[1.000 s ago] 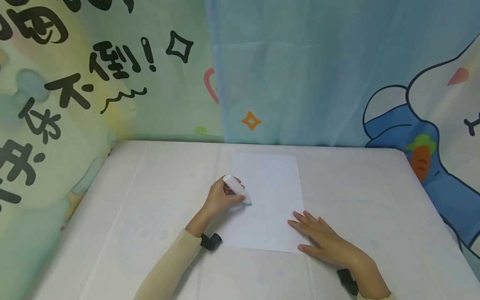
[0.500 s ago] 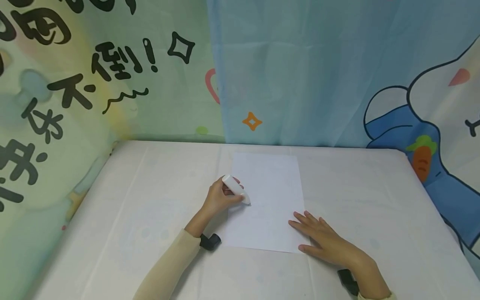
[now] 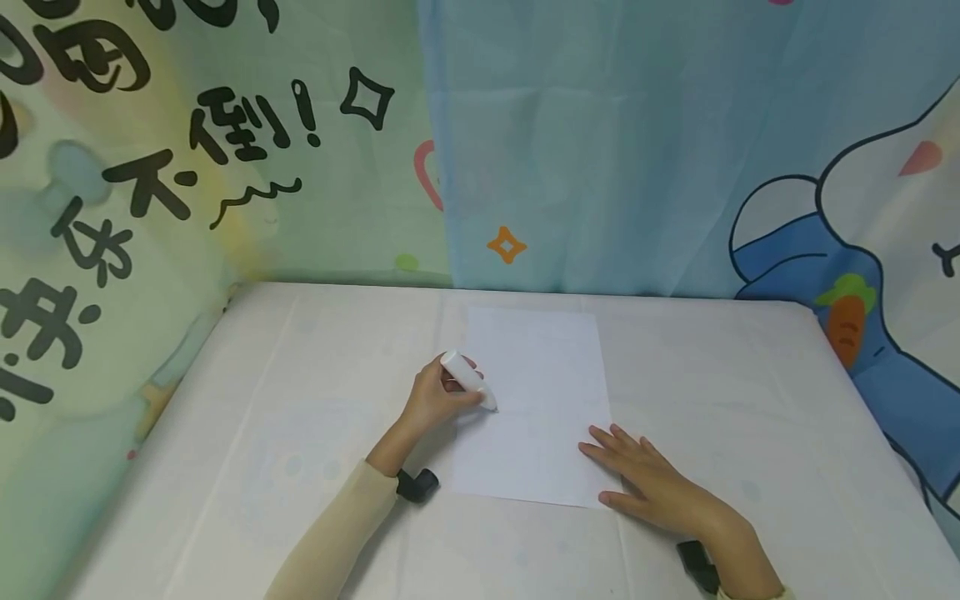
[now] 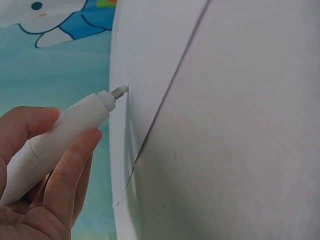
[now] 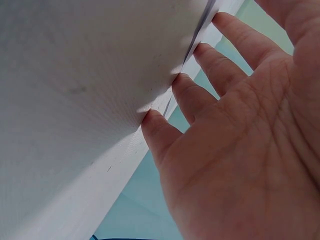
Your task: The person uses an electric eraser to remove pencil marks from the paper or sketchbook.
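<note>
A sheet of white paper (image 3: 536, 375) lies flat on the white-covered table. My left hand (image 3: 435, 400) grips a thick white pen (image 3: 467, 371) above the sheet's left part. In the left wrist view the pen (image 4: 75, 127) lies between thumb and fingers, its narrow grey tip pointing at the paper (image 4: 155, 60). The head view has that tip at or just over the sheet; contact is not certain. My right hand (image 3: 648, 483) rests spread at the sheet's lower right edge. The right wrist view has the fingertips of this hand (image 5: 230, 140) pressing on the surface.
A white cloth covers the table (image 3: 315, 350), which has a far edge against a printed curtain (image 3: 600, 167). Another curtain with dark lettering (image 3: 150, 183) hangs along the left side. Black wrist cameras (image 3: 417, 485) sit on both wrists.
My left hand and the pen have shifted slightly left across the paper. The right hand holds its place on the sheet's edge. The head view has tilted a little.
</note>
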The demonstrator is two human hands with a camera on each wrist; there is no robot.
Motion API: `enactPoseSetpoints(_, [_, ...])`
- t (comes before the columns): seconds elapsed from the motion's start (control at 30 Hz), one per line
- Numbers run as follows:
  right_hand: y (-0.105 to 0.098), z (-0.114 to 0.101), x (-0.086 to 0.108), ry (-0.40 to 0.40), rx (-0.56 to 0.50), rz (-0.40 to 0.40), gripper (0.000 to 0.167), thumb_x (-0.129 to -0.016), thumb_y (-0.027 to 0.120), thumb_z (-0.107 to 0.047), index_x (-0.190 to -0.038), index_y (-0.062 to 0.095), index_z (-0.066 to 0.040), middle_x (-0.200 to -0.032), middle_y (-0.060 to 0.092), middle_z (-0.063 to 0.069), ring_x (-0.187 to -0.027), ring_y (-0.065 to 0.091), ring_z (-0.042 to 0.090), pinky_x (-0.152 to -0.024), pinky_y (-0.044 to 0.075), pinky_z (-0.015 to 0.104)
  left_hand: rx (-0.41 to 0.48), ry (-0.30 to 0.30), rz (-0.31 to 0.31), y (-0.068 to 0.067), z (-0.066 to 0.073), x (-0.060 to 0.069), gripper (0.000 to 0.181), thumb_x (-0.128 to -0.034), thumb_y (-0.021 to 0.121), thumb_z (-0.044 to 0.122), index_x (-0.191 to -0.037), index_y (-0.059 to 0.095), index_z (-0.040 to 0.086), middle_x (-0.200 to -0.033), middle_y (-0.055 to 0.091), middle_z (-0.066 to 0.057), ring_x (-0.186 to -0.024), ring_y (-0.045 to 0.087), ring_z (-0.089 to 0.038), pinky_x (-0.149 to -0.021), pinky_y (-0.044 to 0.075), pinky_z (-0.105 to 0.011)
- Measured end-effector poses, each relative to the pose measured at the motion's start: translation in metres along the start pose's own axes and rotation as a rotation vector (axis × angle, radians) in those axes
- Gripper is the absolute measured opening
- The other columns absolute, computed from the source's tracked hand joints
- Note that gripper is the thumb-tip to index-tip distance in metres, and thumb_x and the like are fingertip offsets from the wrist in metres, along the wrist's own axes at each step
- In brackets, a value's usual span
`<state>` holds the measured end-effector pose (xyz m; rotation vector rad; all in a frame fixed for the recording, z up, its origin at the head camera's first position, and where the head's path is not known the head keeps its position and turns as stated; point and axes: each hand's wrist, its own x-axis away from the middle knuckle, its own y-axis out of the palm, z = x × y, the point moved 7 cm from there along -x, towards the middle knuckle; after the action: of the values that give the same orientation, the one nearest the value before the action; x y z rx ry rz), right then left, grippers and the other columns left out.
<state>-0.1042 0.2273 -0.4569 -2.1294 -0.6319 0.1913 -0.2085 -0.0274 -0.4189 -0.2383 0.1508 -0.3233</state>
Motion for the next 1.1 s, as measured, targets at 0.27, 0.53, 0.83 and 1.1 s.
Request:
enactPoseSetpoints(0.27, [0.0005, 0.0010, 0.0000, 0.005, 0.003, -0.004, 0.059, -0.093, 0.064, -0.032, -0.144, 0.046, -0.006, -0.153, 0.033, 0.023, -0.142, 0.021, 0.048, -0.111, 0.013, 0.069, 0.000, 0.006, 0.000, -0.0011, -0.0003, 0.0006, 0.035, -0.0799, 0.070, -0.012, -0.111, 0.054, -0.014, -0.109, 0.065, -0.032, -0.099, 0.066, -0.044, -0.089, 0.056, -0.043])
enactPoseSetpoints(0.53, [-0.0004, 0.0004, -0.0001, 0.006, 0.011, 0.002, 0.059, -0.093, 0.064, -0.032, -0.144, 0.046, -0.006, -0.153, 0.034, 0.023, -0.142, 0.022, 0.047, -0.111, 0.014, 0.069, -0.001, 0.012, -0.008, -0.0008, -0.0011, -0.0003, 0.035, -0.0803, 0.070, -0.012, -0.111, 0.053, -0.014, -0.110, 0.064, -0.032, -0.100, 0.065, -0.043, -0.089, 0.056, -0.041])
enactPoseSetpoints(0.83, [0.0002, 0.0008, 0.0005, 0.009, -0.004, 0.001, 0.060, -0.094, 0.063, -0.033, -0.145, 0.046, -0.007, -0.154, 0.033, 0.022, -0.142, 0.021, 0.046, -0.112, 0.012, 0.067, 0.003, 0.012, -0.001, -0.0010, -0.0008, 0.0006, 0.035, -0.0799, 0.070, -0.013, -0.111, 0.053, -0.015, -0.109, 0.064, -0.032, -0.100, 0.065, -0.044, -0.089, 0.056, -0.041])
enactPoseSetpoints(1.1, [0.0005, 0.0006, -0.0003, 0.022, -0.007, -0.014, 0.060, -0.093, 0.064, -0.033, -0.145, 0.045, -0.008, -0.155, 0.032, 0.022, -0.142, 0.020, 0.047, -0.111, 0.011, 0.070, -0.005, 0.015, -0.002, 0.0001, -0.0058, -0.0015, 0.036, -0.0798, 0.071, -0.012, -0.111, 0.053, -0.014, -0.110, 0.064, -0.032, -0.101, 0.065, -0.044, -0.089, 0.056, -0.040])
